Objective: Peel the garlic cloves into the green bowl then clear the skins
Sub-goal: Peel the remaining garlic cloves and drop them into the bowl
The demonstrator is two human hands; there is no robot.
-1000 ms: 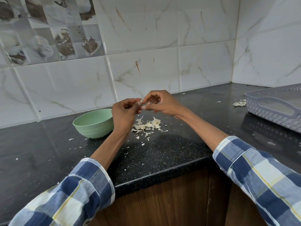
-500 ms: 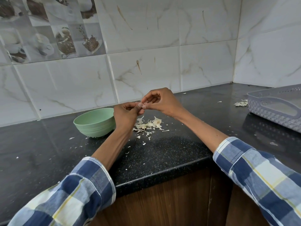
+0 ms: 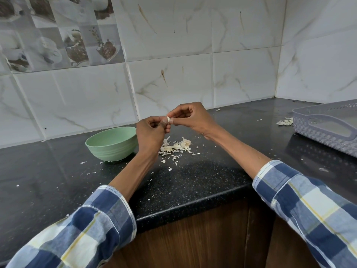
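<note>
A small pale garlic clove (image 3: 168,119) is held above the black counter, between the fingertips of both hands. My left hand (image 3: 151,134) grips it from the left with curled fingers. My right hand (image 3: 190,118) pinches its right end with thumb and fingertips. The green bowl (image 3: 112,143) stands on the counter just left of my left hand; its inside is hidden from here. A pile of garlic skins (image 3: 178,147) lies on the counter below the hands.
A grey perforated plastic tray (image 3: 326,126) sits at the right, with a small heap of skins (image 3: 285,122) beside its left end. Tiny skin flakes are scattered over the black counter (image 3: 193,176). Tiled walls close the back and right corner.
Both hands have stayed together on the clove, shifting only slightly upward. The bowl and skin pile have not moved.
</note>
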